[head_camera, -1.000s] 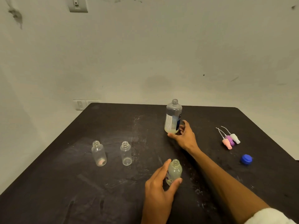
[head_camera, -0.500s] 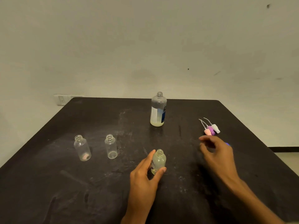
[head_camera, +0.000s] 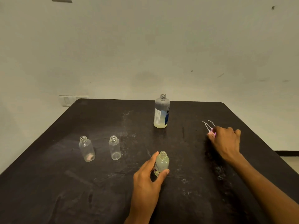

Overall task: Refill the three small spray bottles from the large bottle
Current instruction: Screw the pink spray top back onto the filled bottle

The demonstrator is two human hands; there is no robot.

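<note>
We are at the capping step for the first small bottle: it stands upright on the dark worktop, pale liquid nearly up to its shoulder, neck open. Our left hand has its grip closed round the bottle's side, thumb in front. Our right hand rests over the spray heads at the right — whether its grip has closed on one we cannot tell. Next, we judge, a head must be lifted and its tube threaded down the neck. The other two small bottles stand empty at left; the large bottle, uncapped, holds only a little liquid.
</note>
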